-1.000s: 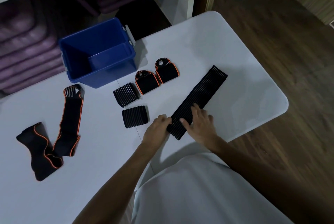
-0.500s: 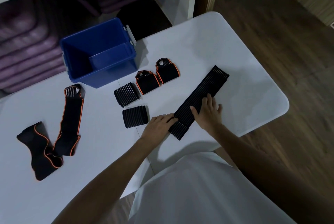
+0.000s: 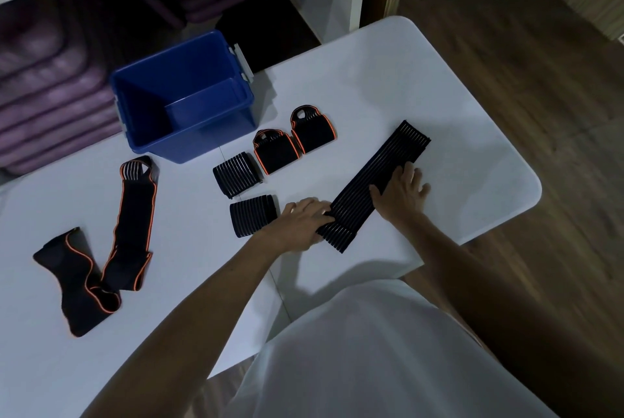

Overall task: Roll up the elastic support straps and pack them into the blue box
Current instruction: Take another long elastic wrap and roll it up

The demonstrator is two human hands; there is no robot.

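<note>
**Both hands flat on the unrolled strap**

Grip first: the left hand point(image 3: 300, 223) rests on the near end of the long ribbed strap point(image 3: 374, 186), fingers bent over its edge, while the right hand point(image 3: 401, 194) lies spread and flat on the strap's right side further along. The strap stretches diagonally toward the right edge of the white tabletop point(image 3: 456, 96).

Just left of the left hand sit two rolled ribbed straps point(image 3: 252, 215), one behind the other. At the left edge lie two unrolled orange-trimmed straps point(image 3: 133, 225), their near ends overlapping. Beyond the ribbed rolls stand two rolled orange-trimmed straps point(image 3: 275, 152), side by side. Farthest back, near the far edge, the blue box point(image 3: 189, 144) stands open; nothing shows inside it.
</note>
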